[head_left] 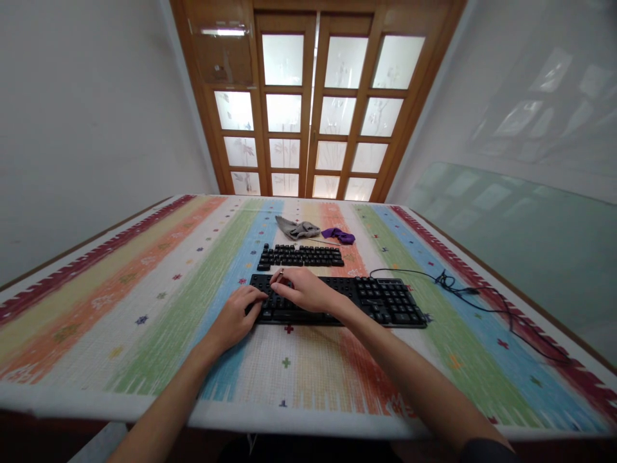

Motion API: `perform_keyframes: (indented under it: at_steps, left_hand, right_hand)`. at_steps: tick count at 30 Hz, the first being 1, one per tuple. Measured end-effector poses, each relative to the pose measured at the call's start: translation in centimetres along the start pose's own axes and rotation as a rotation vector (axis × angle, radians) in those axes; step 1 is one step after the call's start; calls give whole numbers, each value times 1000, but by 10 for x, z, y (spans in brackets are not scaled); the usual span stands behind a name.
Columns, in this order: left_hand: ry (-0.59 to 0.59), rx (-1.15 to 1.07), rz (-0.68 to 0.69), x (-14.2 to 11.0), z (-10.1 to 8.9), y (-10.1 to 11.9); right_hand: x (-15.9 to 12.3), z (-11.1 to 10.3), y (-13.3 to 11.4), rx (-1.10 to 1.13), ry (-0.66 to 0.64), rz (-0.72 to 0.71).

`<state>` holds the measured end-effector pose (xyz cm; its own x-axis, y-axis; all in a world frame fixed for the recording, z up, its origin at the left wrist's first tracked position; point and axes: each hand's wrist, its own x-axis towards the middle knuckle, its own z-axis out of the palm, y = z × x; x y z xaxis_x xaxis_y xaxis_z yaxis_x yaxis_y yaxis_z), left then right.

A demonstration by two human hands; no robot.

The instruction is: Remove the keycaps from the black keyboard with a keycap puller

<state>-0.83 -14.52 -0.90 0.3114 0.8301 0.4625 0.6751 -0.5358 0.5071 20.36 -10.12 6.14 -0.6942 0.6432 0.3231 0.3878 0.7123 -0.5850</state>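
Note:
A black keyboard (393, 302) lies in front of me. Many keycaps are off its left and middle parts, while its right end still carries keys. My left hand (235, 319) rests at the keyboard's left end, thumb apart from the fingers, holding nothing I can see. Over the left part of the board is my right hand (308, 289), thumb and fingers pinched together around something small and thin that I cannot make out. Just behind the keyboard, loose black keycaps (301, 256) are laid out in rows.
Behind the keycaps lie a crumpled grey cloth (297, 228), a purple cloth (339, 236) and a thin stick (324, 242). The keyboard's black cable (456, 286) runs in a tangle to the right. A striped tablecloth (164, 321) covers the table.

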Motion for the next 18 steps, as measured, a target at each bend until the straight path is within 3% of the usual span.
perform_keyframes:
  at_steps: [18]
  left_hand:
    - [-68, -8, -20, 0, -4, 3]
  right_hand:
    - [-13, 9, 15, 213, 48, 127]
